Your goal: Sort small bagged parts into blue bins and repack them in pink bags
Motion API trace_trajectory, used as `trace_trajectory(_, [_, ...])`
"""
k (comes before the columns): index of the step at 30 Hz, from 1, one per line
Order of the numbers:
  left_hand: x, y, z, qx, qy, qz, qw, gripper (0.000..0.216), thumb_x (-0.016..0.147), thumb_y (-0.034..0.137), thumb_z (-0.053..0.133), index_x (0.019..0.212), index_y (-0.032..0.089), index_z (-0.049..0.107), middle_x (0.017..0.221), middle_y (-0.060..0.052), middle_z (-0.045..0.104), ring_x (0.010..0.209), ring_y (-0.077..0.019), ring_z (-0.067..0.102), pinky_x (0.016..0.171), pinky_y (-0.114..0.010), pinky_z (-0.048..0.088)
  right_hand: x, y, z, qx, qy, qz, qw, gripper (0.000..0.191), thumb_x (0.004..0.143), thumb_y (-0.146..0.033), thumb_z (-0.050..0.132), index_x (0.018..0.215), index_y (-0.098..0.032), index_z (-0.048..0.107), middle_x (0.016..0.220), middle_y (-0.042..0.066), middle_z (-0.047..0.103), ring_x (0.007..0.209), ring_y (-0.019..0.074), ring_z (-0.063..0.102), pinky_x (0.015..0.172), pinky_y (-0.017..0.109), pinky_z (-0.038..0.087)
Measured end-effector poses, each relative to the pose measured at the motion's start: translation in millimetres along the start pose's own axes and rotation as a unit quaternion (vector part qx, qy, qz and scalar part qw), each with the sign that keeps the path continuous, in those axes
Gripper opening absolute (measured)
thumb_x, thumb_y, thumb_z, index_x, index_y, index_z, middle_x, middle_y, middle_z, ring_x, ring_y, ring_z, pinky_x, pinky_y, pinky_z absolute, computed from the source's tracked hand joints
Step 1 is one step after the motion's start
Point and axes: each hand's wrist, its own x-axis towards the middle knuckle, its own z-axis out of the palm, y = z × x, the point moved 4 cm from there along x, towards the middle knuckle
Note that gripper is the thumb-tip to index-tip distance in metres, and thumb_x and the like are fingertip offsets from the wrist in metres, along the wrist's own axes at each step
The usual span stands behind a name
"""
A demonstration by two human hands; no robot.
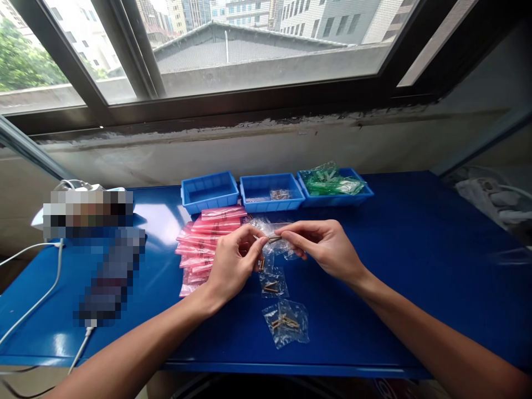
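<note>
1. Bare hands at work over a blue workbench [374,310] beside a window: the left hand [228,266] and right hand [328,246] come together at the fingertips, both pinching a slim brass pin [274,239] in mid-air, just above the table and in front of a crumpled clear plastic bag [268,228]
2. Handling: the pin appears stiff, light and smooth, small enough to slip from the fingers, so its shaft, held between thumb and forefinger, looks the surest grip. The thin bag seems soft and light, best taken by a corner
3. Appearance: the pin is a narrow rod of golden-brown metal, its ends too small to make out
4. Around them: a small clear bag [273,282] and a larger clear bag [286,324] of similar pins lie below the hands, beside a fanned stack of pink plastic bags [203,244], with three blue plastic bins [272,204] lined up beyond
</note>
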Motion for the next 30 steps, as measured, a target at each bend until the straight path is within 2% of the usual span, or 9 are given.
trace_trajectory(3, [0.0, 0.3, 0.1, 0.001, 0.003, 0.006, 1.000, 0.018, 0.098, 0.033, 0.067, 0.093, 0.016, 0.066, 0.060, 0.003, 0.062, 0.047, -0.0090, 0.057, 0.043, -0.017, 0.045, -1.4, -0.7, 0.2, 0.002, -0.002, -0.013, 1.000, 0.014, 0.091, -0.032, 0.078, 0.095, -0.023, 0.088, 0.052, -0.002, 0.066, 0.041, 0.0087, 0.054, 0.040, 0.019, 0.045])
trace_trajectory(5, [-0.4, 0.6, 0.0, -0.009, 0.008, 0.016, 1.000, 0.014, 0.097, 0.030, 0.068, 0.097, 0.016, 0.067, 0.066, 0.001, 0.067, 0.051, -0.0105, 0.063, 0.044, -0.018, 0.048, -3.2, -0.2, 0.3, -0.002, -0.001, -0.034, 0.999, 0.015, 0.093, -0.029, 0.077, 0.102, -0.025, 0.088, 0.059, 0.000, 0.073, 0.044, 0.0109, 0.062, 0.042, 0.020, 0.050])
trace_trajectory(9, [-2.5, 4.6, -2.0, -0.017, 0.036, 0.074, 0.996, 0.009, 0.096, 0.021, 0.067, 0.104, 0.017, 0.069, 0.096, -0.006, 0.076, 0.075, -0.0144, 0.075, 0.060, -0.021, 0.062, -7.6, -4.2, -0.4, -0.065, 0.036, -0.135, 0.988, 0.028, 0.091, -0.015, 0.076, 0.113, -0.030, 0.085, 0.108, 0.003, 0.085, 0.094, 0.0236, 0.082, 0.074, 0.029, 0.068])
trace_trajectory(12, [-4.1, 9.1, -2.9, -0.007, 0.051, 0.122, 0.991, 0.012, 0.097, 0.016, 0.065, 0.108, 0.018, 0.069, 0.103, -0.007, 0.076, 0.088, -0.0167, 0.076, 0.071, -0.024, 0.065, -10.2, -9.7, 1.4, -0.101, 0.044, -0.200, 0.974, 0.035, 0.090, -0.011, 0.077, 0.118, -0.033, 0.082, 0.117, 0.001, 0.082, 0.110, 0.0260, 0.079, 0.086, 0.033, 0.069])
trace_trajectory(17, [-5.1, 13.4, -3.6, 0.026, 0.060, 0.146, 0.987, 0.019, 0.097, 0.015, 0.066, 0.116, 0.018, 0.070, 0.111, -0.008, 0.078, 0.095, -0.0172, 0.076, 0.077, -0.025, 0.065, -12.0, -17.4, 2.6, -0.118, 0.047, -0.255, 0.959, 0.040, 0.089, -0.006, 0.076, 0.119, -0.033, 0.082, 0.114, 0.000, 0.082, 0.104, 0.0254, 0.081, 0.092, 0.035, 0.069])
trace_trajectory(22, [-4.8, 14.9, -5.0, 0.046, 0.064, 0.152, 0.985, 0.019, 0.096, 0.014, 0.065, 0.113, 0.018, 0.073, 0.109, -0.006, 0.080, 0.091, -0.0159, 0.076, 0.078, -0.025, 0.063, -13.9, -21.9, 2.8, -0.122, 0.048, -0.277, 0.952, 0.036, 0.089, -0.007, 0.075, 0.116, -0.030, 0.084, 0.108, 0.001, 0.084, 0.097, 0.0248, 0.083, 0.085, 0.032, 0.070])
trace_trajectory(26, [-3.9, 13.0, -4.8, 0.051, 0.059, 0.114, 0.990, 0.011, 0.096, 0.018, 0.065, 0.103, 0.018, 0.074, 0.099, -0.006, 0.079, 0.087, -0.0173, 0.075, 0.073, -0.025, 0.060, -12.3, -21.4, 3.0, -0.132, 0.048, -0.198, 0.970, 0.023, 0.092, -0.016, 0.073, 0.109, -0.024, 0.086, 0.092, 0.004, 0.086, 0.072, 0.0228, 0.082, 0.062, 0.030, 0.067])
trace_trajectory(28, [-3.2, 10.3, -3.6, 0.032, 0.045, 0.071, 0.996, 0.011, 0.097, 0.028, 0.067, 0.097, 0.017, 0.072, 0.085, -0.004, 0.076, 0.074, -0.0160, 0.073, 0.063, -0.024, 0.056, -10.5, -19.8, 3.9, -0.125, 0.034, -0.145, 0.981, 0.014, 0.093, -0.023, 0.072, 0.095, -0.022, 0.086, 0.072, 0.003, 0.082, 0.057, 0.0199, 0.076, 0.053, 0.029, 0.062])
trace_trajectory(30, [-2.5, 7.7, -2.1, 0.011, 0.027, 0.031, 0.999, 0.020, 0.096, 0.037, 0.069, 0.093, 0.017, 0.069, 0.068, 0.000, 0.069, 0.059, -0.0135, 0.067, 0.053, -0.022, 0.050, -8.8, -18.0, 5.0, -0.117, 0.017, -0.108, 0.987, 0.020, 0.095, -0.028, 0.070, 0.081, -0.020, 0.082, 0.059, 0.002, 0.075, 0.048, 0.0174, 0.069, 0.049, 0.028, 0.057])
